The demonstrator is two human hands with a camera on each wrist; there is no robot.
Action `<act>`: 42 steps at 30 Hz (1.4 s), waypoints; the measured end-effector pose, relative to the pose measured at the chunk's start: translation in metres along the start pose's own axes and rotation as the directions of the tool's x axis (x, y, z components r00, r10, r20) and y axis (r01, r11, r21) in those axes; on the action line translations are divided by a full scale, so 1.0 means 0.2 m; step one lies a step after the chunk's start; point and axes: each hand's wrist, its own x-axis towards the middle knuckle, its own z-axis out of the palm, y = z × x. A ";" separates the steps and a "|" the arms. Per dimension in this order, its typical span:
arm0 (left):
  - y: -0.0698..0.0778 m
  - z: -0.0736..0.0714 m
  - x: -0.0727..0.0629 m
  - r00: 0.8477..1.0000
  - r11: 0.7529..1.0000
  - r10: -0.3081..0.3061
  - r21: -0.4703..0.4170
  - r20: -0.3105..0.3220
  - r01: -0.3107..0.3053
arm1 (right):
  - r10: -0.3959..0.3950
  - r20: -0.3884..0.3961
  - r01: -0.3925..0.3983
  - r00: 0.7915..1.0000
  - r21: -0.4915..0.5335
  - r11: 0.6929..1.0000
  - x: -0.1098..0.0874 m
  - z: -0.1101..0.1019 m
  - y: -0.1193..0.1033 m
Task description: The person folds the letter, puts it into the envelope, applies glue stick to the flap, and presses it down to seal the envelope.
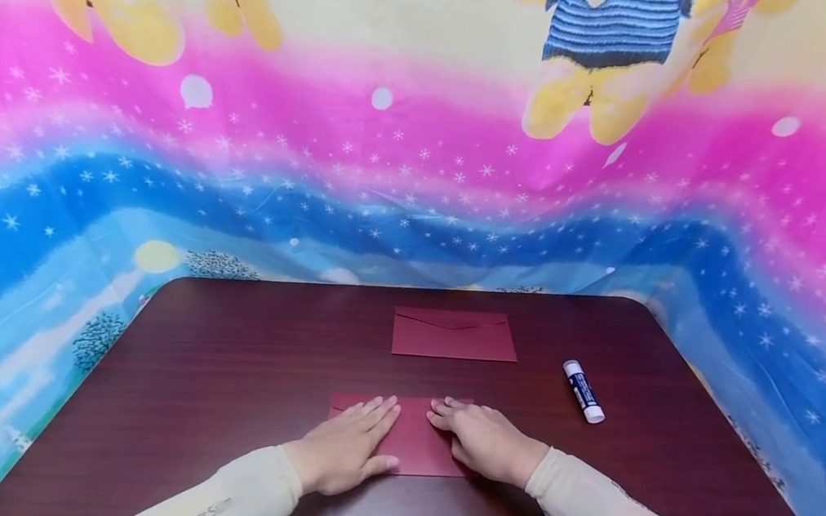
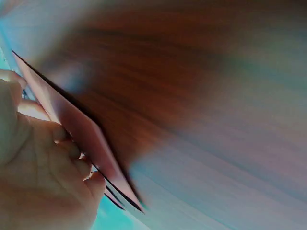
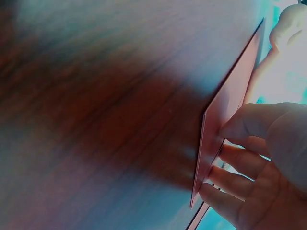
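Note:
A dark red envelope (image 1: 414, 447) lies flat on the table near the front, its flap side up. My left hand (image 1: 346, 447) rests on its left part with the fingers extended and the thumb by the lower edge. On the right part, my right hand (image 1: 489, 441) presses with its fingertips near the upper edge. The left wrist view shows the palm of the left hand (image 2: 48, 163) over the envelope (image 2: 86, 132). In the right wrist view, fingers of the right hand (image 3: 254, 167) touch the envelope (image 3: 223, 115) from above.
Behind lies a second dark red envelope (image 1: 453, 337) with its pointed flap down. A glue stick (image 1: 583, 392) with a white cap lies to the right. The brown wooden table (image 1: 265, 343) ends at a colourful printed cloth (image 1: 391, 166) hanging at the back and sides.

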 end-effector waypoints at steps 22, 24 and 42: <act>-0.14 -0.01 -0.16 0.995 1.000 -0.018 -0.017 -0.094 0.017 | 0.079 0.020 -0.080 0.997 0.024 0.997 0.04 0.00 -0.08; -0.14 -0.01 -0.16 0.996 0.999 -0.026 -0.025 -0.084 0.024 | 0.104 0.029 -0.106 0.994 0.047 0.993 0.06 -0.01 -0.11; -0.14 -0.02 -0.16 0.997 0.999 -0.030 -0.015 -0.065 0.029 | -0.012 0.138 0.016 0.990 -0.031 0.999 0.16 0.07 -0.30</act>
